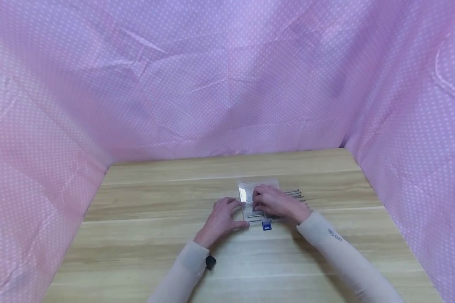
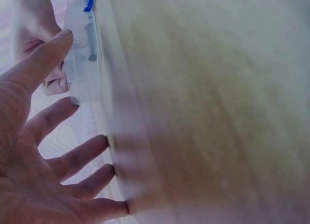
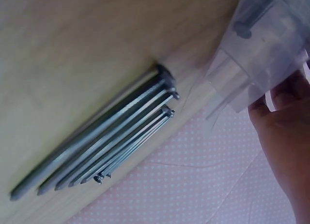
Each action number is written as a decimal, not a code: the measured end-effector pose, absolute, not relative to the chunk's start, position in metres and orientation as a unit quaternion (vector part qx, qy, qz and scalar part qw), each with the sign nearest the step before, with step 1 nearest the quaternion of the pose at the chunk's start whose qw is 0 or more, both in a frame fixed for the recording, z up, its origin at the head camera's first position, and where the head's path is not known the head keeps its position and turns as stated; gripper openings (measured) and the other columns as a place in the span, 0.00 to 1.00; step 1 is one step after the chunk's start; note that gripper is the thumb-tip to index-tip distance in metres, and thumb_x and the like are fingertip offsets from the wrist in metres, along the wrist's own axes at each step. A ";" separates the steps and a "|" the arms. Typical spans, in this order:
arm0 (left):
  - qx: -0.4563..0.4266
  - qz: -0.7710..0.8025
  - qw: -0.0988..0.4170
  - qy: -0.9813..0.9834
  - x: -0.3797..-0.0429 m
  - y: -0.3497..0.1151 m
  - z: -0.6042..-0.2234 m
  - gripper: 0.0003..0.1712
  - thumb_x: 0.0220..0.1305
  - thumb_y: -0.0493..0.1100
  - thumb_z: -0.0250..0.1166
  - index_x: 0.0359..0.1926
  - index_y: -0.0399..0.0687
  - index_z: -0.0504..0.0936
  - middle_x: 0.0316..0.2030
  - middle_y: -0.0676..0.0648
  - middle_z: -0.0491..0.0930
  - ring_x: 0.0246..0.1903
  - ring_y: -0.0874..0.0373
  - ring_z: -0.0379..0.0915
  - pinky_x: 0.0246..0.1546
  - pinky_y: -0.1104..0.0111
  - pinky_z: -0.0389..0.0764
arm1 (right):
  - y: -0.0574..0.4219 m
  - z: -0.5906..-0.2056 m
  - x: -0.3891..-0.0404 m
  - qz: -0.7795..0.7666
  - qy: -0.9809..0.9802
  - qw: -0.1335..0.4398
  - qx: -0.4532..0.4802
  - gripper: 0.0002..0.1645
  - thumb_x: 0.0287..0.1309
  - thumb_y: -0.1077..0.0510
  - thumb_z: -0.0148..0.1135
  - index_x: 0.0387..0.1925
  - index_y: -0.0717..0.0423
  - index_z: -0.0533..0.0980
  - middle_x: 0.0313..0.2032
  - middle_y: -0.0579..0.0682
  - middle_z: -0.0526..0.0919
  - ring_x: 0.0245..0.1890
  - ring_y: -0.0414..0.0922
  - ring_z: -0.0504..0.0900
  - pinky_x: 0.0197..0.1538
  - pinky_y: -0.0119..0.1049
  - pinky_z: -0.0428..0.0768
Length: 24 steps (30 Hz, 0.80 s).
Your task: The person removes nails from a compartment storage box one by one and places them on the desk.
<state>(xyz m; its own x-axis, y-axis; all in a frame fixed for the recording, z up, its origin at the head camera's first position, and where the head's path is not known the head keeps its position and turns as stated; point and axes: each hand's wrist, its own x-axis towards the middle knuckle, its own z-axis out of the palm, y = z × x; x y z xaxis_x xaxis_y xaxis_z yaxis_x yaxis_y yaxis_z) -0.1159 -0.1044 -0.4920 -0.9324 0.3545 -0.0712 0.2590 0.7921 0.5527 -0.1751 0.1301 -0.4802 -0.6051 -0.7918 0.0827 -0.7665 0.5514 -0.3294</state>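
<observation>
A clear plastic box [image 1: 245, 212] with a blue latch [image 1: 266, 225] lies on the table, its see-through lid [image 1: 247, 191] folded back to the far side. Slim metal nails [image 1: 255, 216] lie inside it. My left hand [image 1: 220, 216] holds the box's left end between thumb and index finger; the other fingertips reach down to the tabletop in the left wrist view. Above the box my right hand [image 1: 274, 201] bends its fingers down into it. I cannot tell whether those fingertips hold a nail. Several loose nails [image 3: 116, 127] of different thickness lie side by side right of the box.
The wooden table [image 1: 144, 235] carries the box and nails slightly right of its middle. Pink dotted cloth [image 1: 227, 84] hangs behind the table and along both sides. A small black device [image 1: 210, 262] sits on the left wrist.
</observation>
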 end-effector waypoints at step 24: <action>0.175 0.293 0.071 0.937 -0.115 -0.105 -0.493 0.40 0.54 0.59 0.80 0.66 0.53 0.81 0.66 0.40 0.73 0.67 0.41 0.66 0.70 0.46 0.67 | 0.141 -0.471 -0.165 -0.247 0.886 0.019 -0.391 0.06 0.68 0.59 0.67 0.44 0.52 0.84 0.41 0.43 0.86 0.44 0.42 0.82 0.53 0.43 0.82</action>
